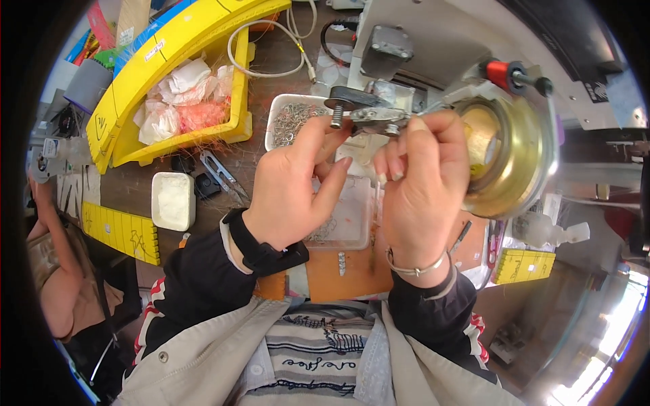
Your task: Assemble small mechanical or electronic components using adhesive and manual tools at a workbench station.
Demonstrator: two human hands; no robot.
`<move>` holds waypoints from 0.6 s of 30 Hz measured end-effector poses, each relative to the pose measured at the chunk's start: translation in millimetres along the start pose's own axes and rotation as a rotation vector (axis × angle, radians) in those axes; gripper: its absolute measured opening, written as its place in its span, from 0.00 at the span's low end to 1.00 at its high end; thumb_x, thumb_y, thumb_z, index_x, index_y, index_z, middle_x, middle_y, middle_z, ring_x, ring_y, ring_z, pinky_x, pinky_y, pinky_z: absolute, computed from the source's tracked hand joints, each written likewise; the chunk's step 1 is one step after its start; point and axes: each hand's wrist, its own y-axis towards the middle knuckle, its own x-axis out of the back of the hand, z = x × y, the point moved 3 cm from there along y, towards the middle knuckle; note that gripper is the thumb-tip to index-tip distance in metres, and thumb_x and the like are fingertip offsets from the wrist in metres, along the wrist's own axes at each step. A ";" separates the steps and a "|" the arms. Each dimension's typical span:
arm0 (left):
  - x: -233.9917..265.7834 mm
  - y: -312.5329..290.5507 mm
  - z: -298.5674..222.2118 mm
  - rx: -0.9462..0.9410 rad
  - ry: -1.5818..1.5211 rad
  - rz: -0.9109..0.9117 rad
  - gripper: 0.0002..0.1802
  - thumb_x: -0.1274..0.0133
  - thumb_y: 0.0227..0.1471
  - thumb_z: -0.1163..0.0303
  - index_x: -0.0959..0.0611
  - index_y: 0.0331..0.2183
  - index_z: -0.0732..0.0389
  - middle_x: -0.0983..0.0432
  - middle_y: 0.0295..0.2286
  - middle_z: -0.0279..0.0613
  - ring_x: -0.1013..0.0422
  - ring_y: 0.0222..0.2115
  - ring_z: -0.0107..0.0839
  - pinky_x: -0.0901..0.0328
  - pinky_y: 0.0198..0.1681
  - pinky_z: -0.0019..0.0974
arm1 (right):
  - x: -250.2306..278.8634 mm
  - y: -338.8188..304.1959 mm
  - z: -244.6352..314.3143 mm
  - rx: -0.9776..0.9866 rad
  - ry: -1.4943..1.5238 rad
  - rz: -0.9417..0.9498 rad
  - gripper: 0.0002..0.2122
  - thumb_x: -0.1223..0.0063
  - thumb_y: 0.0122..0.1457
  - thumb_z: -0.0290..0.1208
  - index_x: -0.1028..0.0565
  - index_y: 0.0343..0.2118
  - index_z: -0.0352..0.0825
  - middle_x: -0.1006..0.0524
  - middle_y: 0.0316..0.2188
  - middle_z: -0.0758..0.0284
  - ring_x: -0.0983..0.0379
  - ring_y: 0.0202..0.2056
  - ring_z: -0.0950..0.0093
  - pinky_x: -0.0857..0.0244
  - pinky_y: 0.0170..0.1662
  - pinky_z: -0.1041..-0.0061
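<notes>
My left hand (288,186) reaches up to a small metal machine head (372,115) with a spring-wrapped bolt (336,115). Its index finger lies near that bolt, and the thumb stands apart. On the other side of the head my right hand (426,172) is closed, thumb pressed against the fingers. Whatever it may hold is too small to make out. Behind my left hand sits a white tray (273,128) of small hook-like metal pieces. Below the hands lies a clear plastic box (355,223), partly hidden. A large brass-coloured round part (525,162) stands beside my right hand.
A yellow bin (237,115) holds crumpled plastic bags at the far left. Nearer are thread snips (220,172) and a white tub (189,210) of pale powder. A white cable (264,73) loops behind. Another person's arm (57,250) shows at the left edge.
</notes>
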 end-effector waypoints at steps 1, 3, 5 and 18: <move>-1.2 -0.5 0.7 0.004 0.040 -0.006 0.23 0.41 0.51 0.76 0.29 0.48 0.68 0.17 0.35 0.51 0.21 0.23 0.40 0.29 0.27 0.37 | -0.1 0.4 0.7 0.014 0.003 0.003 0.03 0.54 0.67 0.22 0.35 0.37 0.31 0.31 0.22 0.71 0.36 0.22 0.86 0.40 0.26 0.83; -2.0 -2.5 -0.4 -0.008 0.092 -0.019 0.23 0.41 0.51 0.75 0.28 0.48 0.68 0.17 0.31 0.49 0.22 0.22 0.41 0.30 0.26 0.38 | 0.8 1.6 -4.5 -0.008 -0.102 0.027 0.03 0.55 0.68 0.25 0.34 0.35 0.34 0.36 0.23 0.72 0.41 0.24 0.82 0.40 0.30 0.76; -6.0 -3.0 -8.8 -0.118 0.336 -0.016 0.25 0.39 0.49 0.71 0.25 0.49 0.66 0.20 0.24 0.45 0.23 0.21 0.43 0.31 0.25 0.41 | 2.5 4.1 -6.6 0.038 -0.063 0.013 0.04 0.53 0.67 0.23 0.35 0.37 0.31 0.31 0.22 0.71 0.36 0.22 0.85 0.41 0.26 0.83; 25.1 5.7 -72.3 -0.543 0.485 -0.079 0.23 0.37 0.44 0.73 0.15 0.46 0.53 0.23 0.24 0.34 0.27 0.24 0.37 0.35 0.29 0.40 | 11.1 -69.6 0.0 -0.005 0.012 0.080 0.04 0.50 0.68 0.28 0.32 0.39 0.36 0.33 0.25 0.76 0.38 0.23 0.88 0.42 0.26 0.85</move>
